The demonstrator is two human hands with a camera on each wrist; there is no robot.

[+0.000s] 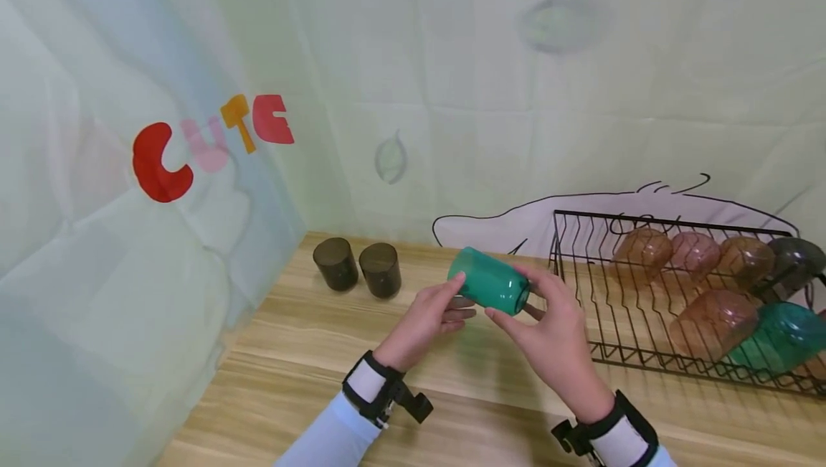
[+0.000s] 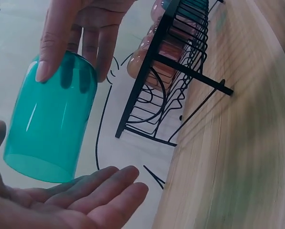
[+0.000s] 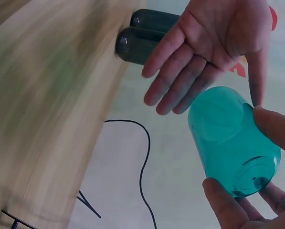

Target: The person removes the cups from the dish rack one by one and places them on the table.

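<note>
A clear teal cup [image 1: 488, 282] is held tilted above the table, its closed base toward the right and its open rim toward the left. My right hand [image 1: 555, 327] grips the cup near its base between thumb and fingers. At the rim end, my left hand [image 1: 431, 320] has its fingers extended under the cup, palm turned up. In the right wrist view the left thumb lies close to the cup [image 3: 228, 138]; whether it touches is unclear. Two dark grey cups [image 1: 336, 264] [image 1: 381, 270] stand upright on the table, beyond and left of my left hand.
A black wire rack [image 1: 596, 309] stands on the wooden table [image 1: 284, 374] at the right. In it lie several upturned cups: orange [image 1: 642, 255], pink [image 1: 695, 259], dark grey [image 1: 796, 262] and a teal one [image 1: 777, 338]. A printed cloth [image 1: 464, 130] hangs behind the table.
</note>
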